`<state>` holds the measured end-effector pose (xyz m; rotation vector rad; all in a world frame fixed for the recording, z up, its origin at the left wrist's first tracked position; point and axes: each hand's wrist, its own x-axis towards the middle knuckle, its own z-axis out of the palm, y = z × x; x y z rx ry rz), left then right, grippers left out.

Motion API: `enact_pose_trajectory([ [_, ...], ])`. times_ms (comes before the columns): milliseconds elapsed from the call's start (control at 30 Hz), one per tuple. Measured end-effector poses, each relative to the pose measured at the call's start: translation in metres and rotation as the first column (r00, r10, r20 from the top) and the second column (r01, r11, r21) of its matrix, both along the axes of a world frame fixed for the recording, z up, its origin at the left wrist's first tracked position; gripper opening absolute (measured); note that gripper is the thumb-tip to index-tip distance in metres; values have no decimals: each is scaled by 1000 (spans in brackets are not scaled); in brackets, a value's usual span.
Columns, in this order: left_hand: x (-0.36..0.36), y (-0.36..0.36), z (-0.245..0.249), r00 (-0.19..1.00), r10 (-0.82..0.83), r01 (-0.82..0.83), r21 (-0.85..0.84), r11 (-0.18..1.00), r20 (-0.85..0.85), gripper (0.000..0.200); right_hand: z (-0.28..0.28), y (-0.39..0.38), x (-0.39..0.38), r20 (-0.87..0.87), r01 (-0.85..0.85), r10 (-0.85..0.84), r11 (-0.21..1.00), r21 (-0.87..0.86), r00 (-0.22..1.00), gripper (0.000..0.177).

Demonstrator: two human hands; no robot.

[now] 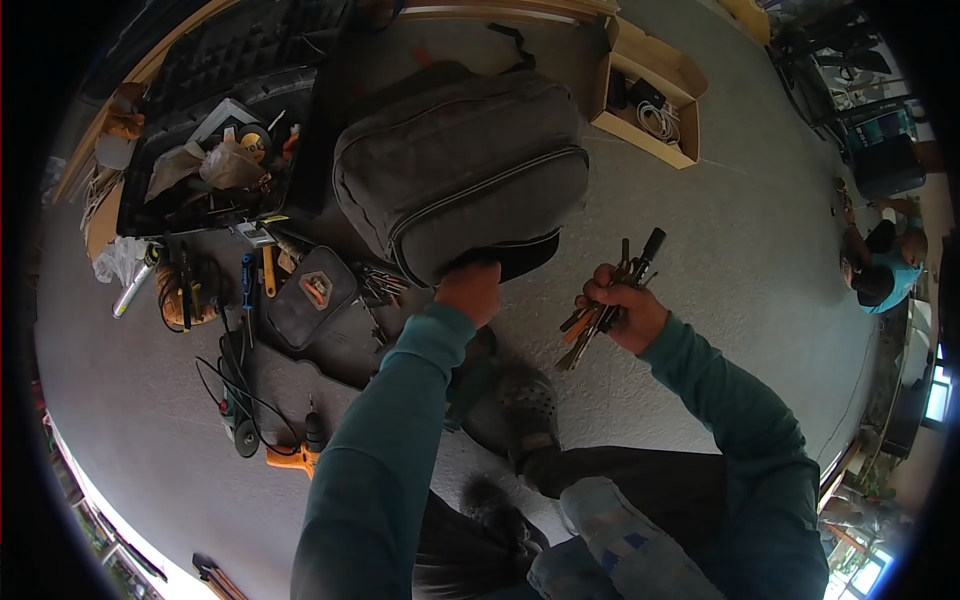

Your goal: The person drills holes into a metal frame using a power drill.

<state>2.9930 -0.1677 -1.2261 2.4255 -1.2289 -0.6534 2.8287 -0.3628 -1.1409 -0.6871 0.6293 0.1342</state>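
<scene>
Seemingly partway: the right hand (638, 318) grips slender metal tools (597, 323); the left hand (470, 291), its grip unclear, touches the dark fabric bag (460, 160); the orange-black drill (294, 459) lies outside.

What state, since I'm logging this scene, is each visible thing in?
Backpack: front pocket partly open
Left hand: at pocket, fingers hidden
Right hand: closed on hand tools
Toolbox: open, filled
Cardboard box: open, cable inside
Orange drill: lying on floor
Grinder: lying on floor
</scene>
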Motion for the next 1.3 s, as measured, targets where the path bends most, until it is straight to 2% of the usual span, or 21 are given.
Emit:
enact_pose_trajectory([
  [133,-13,-35,-50,994,90,-90,8,996,-53,26,-2,6,-11,11,-19,18,997,73,1000,12],
  [200,-11,-38,-67,973,224,-229,146,962,55,42,-4,5,-16,28,-23,20,992,122,999,11],
  [233,-7,-41,-65,975,215,-220,149,964,52,42,-4,4,-18,25,-14,11,992,124,1000,11],
  [300,0,-40,-58,1000,-20,23,403,915,-12,52,-5,4,-23,16,-12,10,992,124,1000,12],
  [333,4,-40,-69,999,-27,32,408,913,-18,52,-5,3,-25,10,-4,3,992,129,1000,12],
  [400,7,-39,-99,962,-273,233,476,848,17,52,-6,2,-29,-26,1,1,994,106,1000,12],
  [433,9,-44,-85,960,-279,242,477,845,8,52,-7,1,-31,-33,9,-5,994,109,999,12],
  [500,14,-52,-38,808,-574,529,591,610,-131,50,-10,1,-34,-9,1,0,995,103,1000,12],
  [533,15,-52,-39,806,-577,532,590,607,-134,50,-12,0,-36,-12,4,-3,994,105,1000,12],
  [567,18,-51,-41,956,-260,295,457,839,-139,47,-14,0,-38,-22,-4,6,996,84,1000,11],
  [600,20,-49,-41,977,85,-18,321,947,-196,45,-14,0,-39,-31,-13,15,998,63,999,11],
  [633,20,-50,-51,977,83,-16,320,947,-197,45,-14,1,-39,-32,-11,13,998,62,999,11],
  [700,16,-53,-77,999,47,-46,322,946,3,47,-12,2,-38,-29,-14,16,998,64,999,11],
  [733,16,-56,-74,999,46,-44,322,946,0,47,-10,3,-38,-31,-12,14,998,63,999,11],
  [800,17,-62,-67,968,232,-163,464,871,-95,53,-6,4,-37,-38,-5,7,998,66,999,11],
  [833,13,-61,-69,968,233,-166,461,872,-92,53,-6,4,-36,-33,-7,9,998,64,999,11],
  [900,1,-56,-80,956,211,-250,190,949,206,42,-7,5,-36,-41,-8,10,999,52,999,10],
  [1033,5,-63,-84,973,157,-208,352,912,168,41,-1,9,-33,-69,34,-27,994,100,997,10],
  [1100,1,-65,-98,936,235,-291,202,935,263,32,-6,9,-35,-63,32,-25,993,112,998,10],
  [1233,-9,-65,-114,897,262,-320,115,940,358,34,-11,9,-37,-56,30,-23,990,135,998,11],
  [1300,-14,-65,-121,842,268,-305,4,952,468,36,-10,9,-37,-106,56,-45,993,108,993,11],
])
